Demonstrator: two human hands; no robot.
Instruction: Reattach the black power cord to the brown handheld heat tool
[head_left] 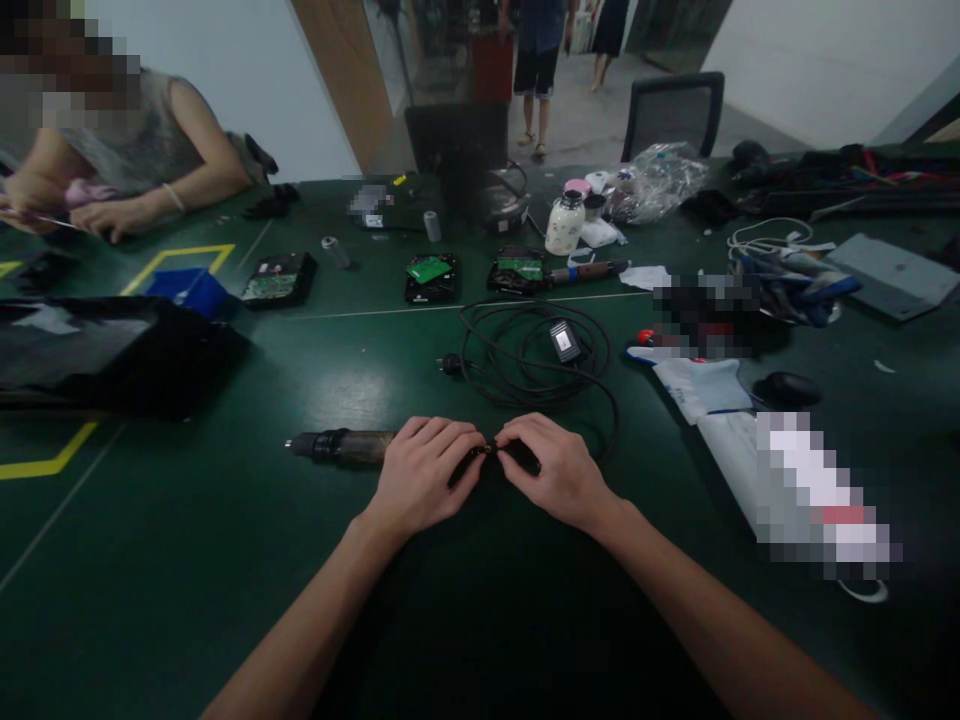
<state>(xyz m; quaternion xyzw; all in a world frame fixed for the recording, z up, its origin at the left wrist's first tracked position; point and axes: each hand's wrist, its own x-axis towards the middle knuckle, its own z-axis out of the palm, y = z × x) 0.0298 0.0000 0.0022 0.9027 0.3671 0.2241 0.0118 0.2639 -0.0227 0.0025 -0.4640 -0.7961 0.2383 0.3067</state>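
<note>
An electric screwdriver (349, 447) lies across the green table with its bit pointing left. My left hand (429, 470) is closed around its rear end, covering that part. Close beside it, my right hand (559, 468) pinches the end of a black cable, with fingertips almost meeting those of the left. Between them shows a small dark connector (489, 449) with a brassy glint; whether it is fully joined I cannot tell. Behind the hands lies the coiled black power cable (517, 395), with a plug (450, 364) at its left and a labelled box (565, 341) on it.
Several hard drives (431, 278) sit in a row farther back, near a second screwdriver (589, 272) and a white bottle (565, 223). Gloves (701, 385) and a mouse (787, 388) lie right. A black bin (112, 350) and blue tray (187, 290) stand left, near a seated co-worker (172, 150).
</note>
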